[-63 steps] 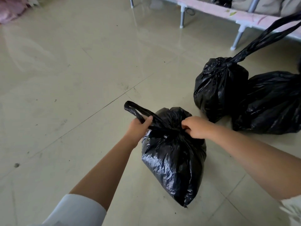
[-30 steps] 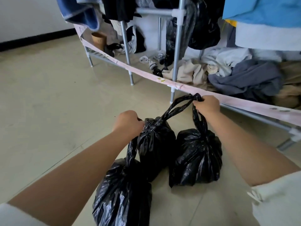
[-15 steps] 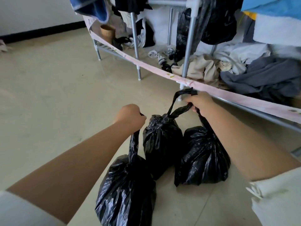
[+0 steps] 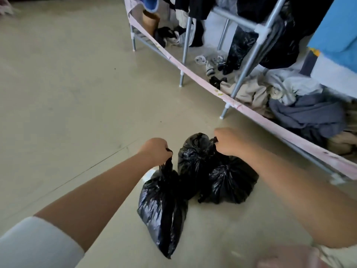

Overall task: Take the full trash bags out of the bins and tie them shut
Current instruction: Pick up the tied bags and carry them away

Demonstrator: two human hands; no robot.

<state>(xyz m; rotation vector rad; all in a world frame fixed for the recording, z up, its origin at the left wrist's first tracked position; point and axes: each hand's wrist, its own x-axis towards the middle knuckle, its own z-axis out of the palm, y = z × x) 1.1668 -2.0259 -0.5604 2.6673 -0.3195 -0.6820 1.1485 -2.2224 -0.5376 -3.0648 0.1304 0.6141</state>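
Three full black trash bags are bunched together over the tiled floor. My left hand (image 4: pixel 155 149) is closed on the tied neck of the nearest bag (image 4: pixel 162 207), which hangs below my fist. My right hand (image 4: pixel 229 141) grips the gathered tops of the middle bag (image 4: pixel 193 161) and the right bag (image 4: pixel 229 182). Those two bulge against each other under my right wrist. Their handles are hidden inside my fist. All three necks look drawn tight.
A metal clothes rack (image 4: pixel 185 53) with a pink fabric rail (image 4: pixel 251 111) runs along the right side, hung with dark garments. Heaped clothes (image 4: pixel 301 113) and socks lie under it. Beige tiled floor (image 4: pixel 67 93) stretches to the left.
My right hand has dropped lower, so the long handles no longer stretch up from the two bags. The view has tilted down and shifted left. My left hand still holds the near bag.
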